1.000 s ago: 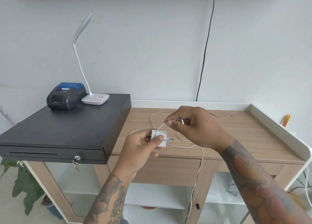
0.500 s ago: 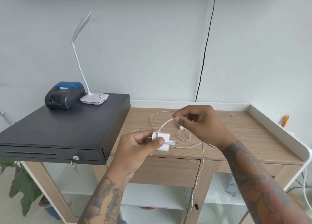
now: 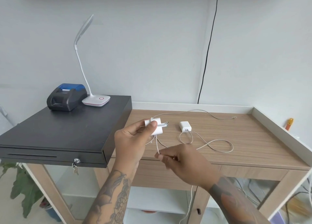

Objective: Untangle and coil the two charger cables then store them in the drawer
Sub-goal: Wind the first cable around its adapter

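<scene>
My left hand (image 3: 130,141) holds a white charger block (image 3: 156,128) above the desk's left part, with its white cable wound around it. My right hand (image 3: 184,160) pinches that cable (image 3: 157,144) just below the block, near the desk's front edge; the loose end hangs down past the desk front. A second white charger block (image 3: 185,126) lies on the wooden desk (image 3: 249,139), and its cable (image 3: 217,145) runs in loose loops to the right. Another thin white cable (image 3: 202,111) trails along the back of the desk. Two desk drawers (image 3: 249,172) under the front edge are closed.
A black cash drawer (image 3: 67,132) with a key in its lock sits on the left, carrying a receipt printer (image 3: 66,97) and a white desk lamp (image 3: 96,100). A raised white rim (image 3: 278,127) edges the desk's right and back. A black cord (image 3: 207,55) hangs on the wall.
My right hand dropped from above the block to below it, drawing the cable down. My left hand lifted the block up and left. The second charger block is now uncovered on the desk.
</scene>
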